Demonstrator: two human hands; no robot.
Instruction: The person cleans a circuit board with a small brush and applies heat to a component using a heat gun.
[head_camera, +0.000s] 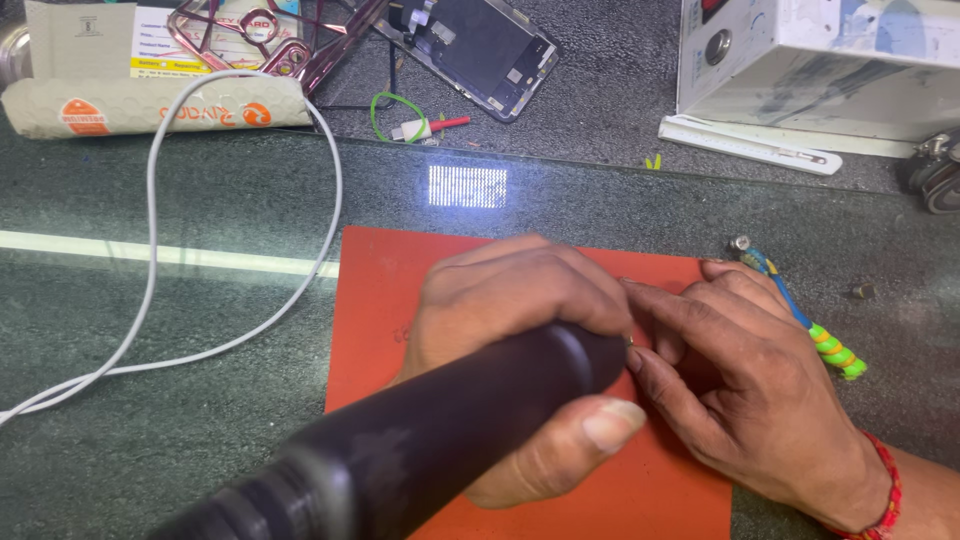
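My left hand (500, 310) is wrapped around a thick black cylindrical tool (420, 440) that comes in from the lower left. Its tip points down onto an orange mat (385, 290). My right hand (740, 380), with a red thread band on the wrist, lies on the mat from the right. Its index finger and thumb meet right at the tool's tip, where a tiny greenish speck (630, 342) shows. Whatever lies under the tip is hidden by both hands.
A white cable (150, 260) loops across the dark glass tabletop on the left. At the back lie an opened phone body (470, 45), a clear pink-rimmed case (255, 35), a padded parcel (150, 100) and a white box-shaped device (820, 60). A blue, green and yellow cord (815, 325) and small screws (862, 291) lie right of the mat.
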